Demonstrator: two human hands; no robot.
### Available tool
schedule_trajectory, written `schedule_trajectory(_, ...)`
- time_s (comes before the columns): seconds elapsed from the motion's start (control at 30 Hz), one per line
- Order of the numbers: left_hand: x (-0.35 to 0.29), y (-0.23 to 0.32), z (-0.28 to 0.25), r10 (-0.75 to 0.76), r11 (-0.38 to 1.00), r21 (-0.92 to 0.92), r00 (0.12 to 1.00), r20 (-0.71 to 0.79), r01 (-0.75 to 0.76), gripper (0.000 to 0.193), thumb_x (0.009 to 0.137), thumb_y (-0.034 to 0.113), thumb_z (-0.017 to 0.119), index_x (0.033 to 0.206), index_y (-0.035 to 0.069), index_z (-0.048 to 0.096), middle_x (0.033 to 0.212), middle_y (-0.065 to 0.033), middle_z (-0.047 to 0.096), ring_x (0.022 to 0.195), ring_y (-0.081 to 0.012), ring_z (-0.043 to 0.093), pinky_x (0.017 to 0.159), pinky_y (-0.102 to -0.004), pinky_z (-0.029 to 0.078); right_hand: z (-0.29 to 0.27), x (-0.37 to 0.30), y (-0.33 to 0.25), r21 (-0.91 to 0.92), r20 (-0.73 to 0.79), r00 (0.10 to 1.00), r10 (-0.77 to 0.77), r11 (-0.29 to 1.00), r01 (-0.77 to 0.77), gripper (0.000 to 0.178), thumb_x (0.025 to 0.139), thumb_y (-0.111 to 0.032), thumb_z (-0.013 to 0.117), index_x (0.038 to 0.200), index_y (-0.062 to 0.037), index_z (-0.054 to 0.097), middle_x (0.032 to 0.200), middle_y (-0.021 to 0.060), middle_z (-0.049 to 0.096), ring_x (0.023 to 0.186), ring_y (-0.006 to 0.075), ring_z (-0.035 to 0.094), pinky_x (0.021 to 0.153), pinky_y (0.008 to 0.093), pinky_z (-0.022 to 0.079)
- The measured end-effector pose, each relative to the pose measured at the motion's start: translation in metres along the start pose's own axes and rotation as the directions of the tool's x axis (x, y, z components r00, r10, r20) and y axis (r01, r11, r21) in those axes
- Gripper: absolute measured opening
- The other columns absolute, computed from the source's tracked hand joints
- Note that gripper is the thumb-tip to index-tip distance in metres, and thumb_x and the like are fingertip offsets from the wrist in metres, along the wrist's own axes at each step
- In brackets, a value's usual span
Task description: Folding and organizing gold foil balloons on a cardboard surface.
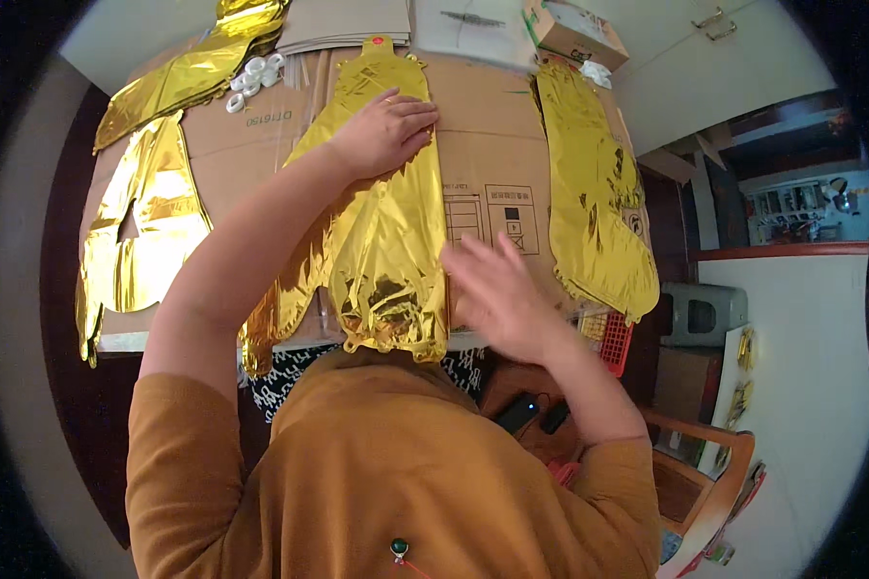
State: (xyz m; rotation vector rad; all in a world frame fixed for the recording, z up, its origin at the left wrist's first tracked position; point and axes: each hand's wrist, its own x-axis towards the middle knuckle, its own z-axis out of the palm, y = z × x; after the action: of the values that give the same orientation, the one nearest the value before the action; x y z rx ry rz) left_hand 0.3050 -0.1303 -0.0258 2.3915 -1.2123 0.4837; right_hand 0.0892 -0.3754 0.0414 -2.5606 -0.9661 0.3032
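Note:
A flat, uninflated gold foil balloon lies lengthwise on a brown cardboard sheet that covers the table. My left hand lies palm down on the balloon's upper part, fingers spread a little. My right hand hovers open and blurred just right of the balloon's lower end, holding nothing. More gold foil balloons lie flat on the cardboard: one at the right, one at the left and one at the top left.
Small white rolls sit near the top left. A stack of cardboard sheets, a paper and a small open box lie at the far edge. A red basket and a wooden chair stand at the right.

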Motion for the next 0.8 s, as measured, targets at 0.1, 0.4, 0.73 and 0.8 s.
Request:
schedule_trajectory(0.1,0.0,0.001,0.002,-0.007,1.0,0.016,1.0,-0.006,0.007,0.036,0.098,0.027,0.06,0.125,0.006,0.068,0.134,-0.01,0.065,0.126,-0.028,0.059,0.115,-0.0489,0.038,-0.004,0.048,0.021,0.084,-0.289,0.952,0.099,0.993,-0.078,0.059,0.102,-0.033,0.053,0.152,-0.0044,0.041,0.158,0.0202,0.038,0.148,0.0367,0.035,0.123,0.0566,0.017)
schedule_trajectory(0.4,0.0,-0.001,-0.003,-0.084,0.992,-0.091,0.995,0.052,0.089,0.036,0.103,0.025,0.055,0.132,0.006,0.062,0.138,-0.0147,0.061,0.127,-0.0338,0.057,0.115,-0.0527,0.037,0.022,0.099,0.02,-0.241,-0.191,0.976,0.1,0.959,-0.146,0.077,0.1,-0.046,0.053,0.157,-0.0005,0.027,0.165,0.0211,0.026,0.153,0.0386,0.022,0.124,0.0562,0.013)
schedule_trajectory(0.73,-0.122,0.104,-0.157,-0.793,0.582,-0.472,0.589,-0.152,0.662,0.029,0.094,0.026,0.071,0.097,-0.003,0.071,0.071,-0.0083,0.07,0.064,-0.012,0.065,0.06,-0.0288,0.052,0.024,0.097,0.023,-0.283,-0.187,0.98,0.075,0.951,-0.126,0.077,0.101,-0.047,0.051,0.157,0.0019,0.028,0.164,0.0227,0.026,0.153,0.0392,0.022,0.123,0.0589,0.014)
schedule_trajectory(0.8,-0.174,0.166,-0.188,-0.896,0.295,-0.45,0.408,0.175,0.843,0.03,0.096,0.027,0.07,0.09,-0.002,0.07,0.07,-0.0027,0.065,0.065,-0.0064,0.057,0.059,-0.0257,0.049,0.02,0.097,0.019,-0.282,-0.172,0.981,0.09,0.95,-0.136,0.077,0.102,-0.048,0.05,0.157,0.0021,0.028,0.164,0.0231,0.027,0.153,0.0393,0.022,0.123,0.0588,0.014)
